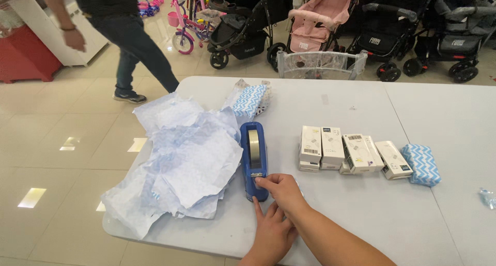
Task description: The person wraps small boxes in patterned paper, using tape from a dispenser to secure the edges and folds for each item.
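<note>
A blue tape dispenser point(252, 160) lies on the white table point(361, 214) with a roll of clear tape in it. My right hand point(281, 191) has its fingertips pinched at the dispenser's near end, by the cutter. My left hand point(271, 232) lies under my right forearm, fingers flat on the table beside the dispenser's near end. Left of the dispenser is a pile of crumpled pale blue wrapping paper point(178, 160).
Several small white boxes point(343, 152) stand in a row right of the dispenser, then a parcel wrapped in blue zigzag paper point(421, 164). Another zigzag parcel point(250, 100) lies farther back. A person point(121, 33) walks past at the far left. Strollers point(315, 25) stand behind the table.
</note>
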